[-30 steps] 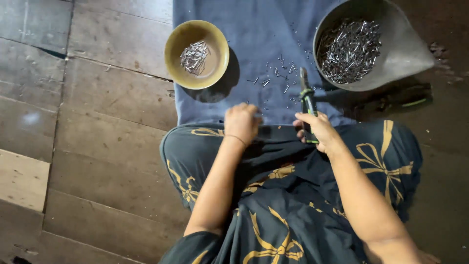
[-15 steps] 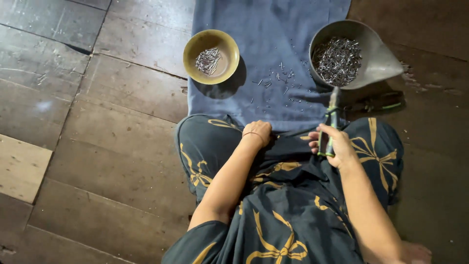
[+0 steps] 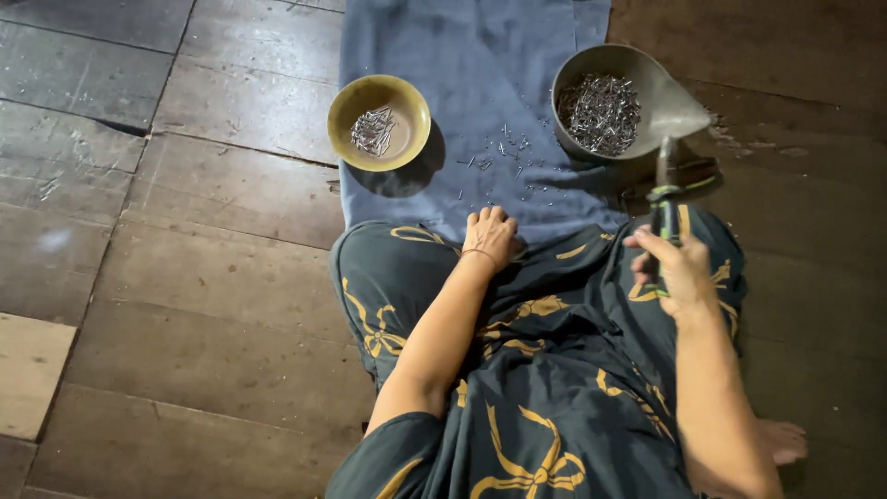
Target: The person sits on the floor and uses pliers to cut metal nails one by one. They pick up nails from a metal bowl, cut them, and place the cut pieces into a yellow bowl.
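I watched from the head view as the right hand (image 3: 679, 268) was closed in a fist around the dark, green-trimmed handle of a pair of pliers (image 3: 663, 205), held upright over the right knee with the metal tip pointing toward the far end of the long blue cloth (image 3: 462, 55) spread on the dark wooden plank floor (image 3: 185, 277). The tip stood just beside the near rim of the grey metal bowl with a pouring lip (image 3: 665, 92), which sat at the cloth's right edge and was heaped with small silvery metal pins (image 3: 601, 113). The left hand (image 3: 491, 236) rested knuckles-up at the near edge of the cloth, against the lap, its fingers curled under; I could not tell whether it had hold of anything. At the cloth's left edge stood a round yellow-brown bowl (image 3: 344, 111) holding a smaller heap of pins (image 3: 372, 131). Between the two bowls, loose pins (image 3: 504, 152) lay scattered over the bare cloth. The person sat cross-legged in a dark teal garment with yellow bow patterns (image 3: 536, 388), which covered the near edge of the cloth.
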